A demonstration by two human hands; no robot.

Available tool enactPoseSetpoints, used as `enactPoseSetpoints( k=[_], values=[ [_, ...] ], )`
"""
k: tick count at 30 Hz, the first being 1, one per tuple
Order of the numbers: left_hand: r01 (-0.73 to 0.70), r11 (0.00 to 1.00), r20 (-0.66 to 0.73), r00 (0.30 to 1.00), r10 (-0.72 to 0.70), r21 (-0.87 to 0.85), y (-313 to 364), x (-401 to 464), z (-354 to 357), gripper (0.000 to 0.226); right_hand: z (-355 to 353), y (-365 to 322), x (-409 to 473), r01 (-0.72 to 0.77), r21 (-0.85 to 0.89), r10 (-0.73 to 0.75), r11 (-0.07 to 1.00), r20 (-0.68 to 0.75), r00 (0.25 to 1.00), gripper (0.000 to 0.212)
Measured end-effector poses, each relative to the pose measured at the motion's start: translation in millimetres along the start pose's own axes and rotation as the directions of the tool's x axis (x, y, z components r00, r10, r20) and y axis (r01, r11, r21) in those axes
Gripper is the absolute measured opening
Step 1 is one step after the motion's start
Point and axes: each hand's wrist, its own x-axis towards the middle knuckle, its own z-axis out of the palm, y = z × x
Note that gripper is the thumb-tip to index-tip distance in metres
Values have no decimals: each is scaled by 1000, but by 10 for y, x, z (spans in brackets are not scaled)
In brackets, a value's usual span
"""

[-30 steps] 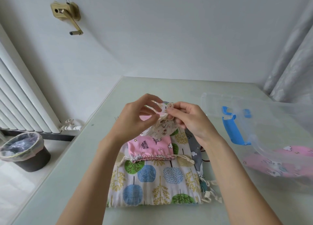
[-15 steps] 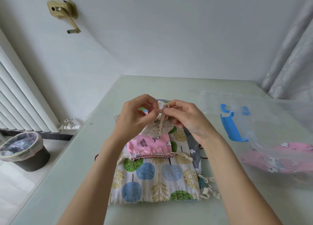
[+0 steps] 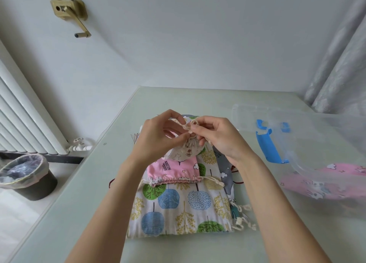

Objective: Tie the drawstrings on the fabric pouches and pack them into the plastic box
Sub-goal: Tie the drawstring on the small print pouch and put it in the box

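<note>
Both my hands are up over the pouch stack, working a small cream pouch (image 3: 186, 150). My left hand (image 3: 156, 137) has its fingers curled, pinching the cream drawstring (image 3: 191, 125) at the gathered neck of the pouch. My right hand (image 3: 219, 137) pinches the same drawstring from the other side, with a loop of cord wrapped around a fingertip. The two hands touch at the cord. The knot itself is small and partly hidden by fingers, so I can't tell if it is pulled tight.

The small cream pouch hangs from the cord, just above the stack, its bottom touching or nearly touching the pink pouch (image 3: 174, 171).

The stack lies on the desk (image 3: 79, 213): the pink pouch is on top of a large tree-print pouch (image 3: 178, 207), with its drawstring end toward me. A grey pouch (image 3: 225, 173) sticks out from under the stack's right side, with cord ends (image 3: 241, 219) at the near right corner.

Right of the stack is the clear plastic box (image 3: 326, 163), with a pink pouch inside (image 3: 320, 181). Its clear lid with blue clips (image 3: 269, 143) lies between the stack and the box, a bit further back.

Left of the desk, on the floor, is a lined bin (image 3: 25, 175), with a radiator (image 3: 23, 124) behind it.
</note>
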Motion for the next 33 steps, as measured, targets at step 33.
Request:
enactPoseSetpoints(
  k=[33],
  values=[
    [162,900,175,980,-98,-404,23,-16,-123,24,51,33,-6,577,-690,-803,437,-10,596,14]
  ],
)
